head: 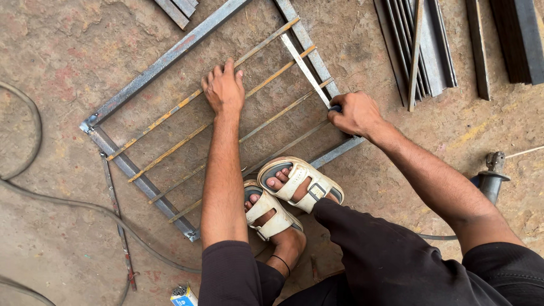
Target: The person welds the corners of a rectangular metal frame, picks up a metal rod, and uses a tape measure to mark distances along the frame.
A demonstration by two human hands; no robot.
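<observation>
two pale sandals (286,195) stood nearest, planted on the lower bars. beyond them the left hand (224,88) pressed flat, fingers spread, on a rusty rod of the steel grille frame (144,71); the right hand (356,113) clenched a thin flat strip (305,69) laid across the rods, apparently marking or aligning; the next move would need a steady hold.

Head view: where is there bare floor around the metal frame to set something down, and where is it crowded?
Bare concrete lies upper left, above the metal frame, and right of the right hand, between the stacked steel strips and the tool. Left of the frame, the cable and a thin rod cut up the floor. Inside the frame, the left hand, thin bars and sandalled feet crowd it.
</observation>
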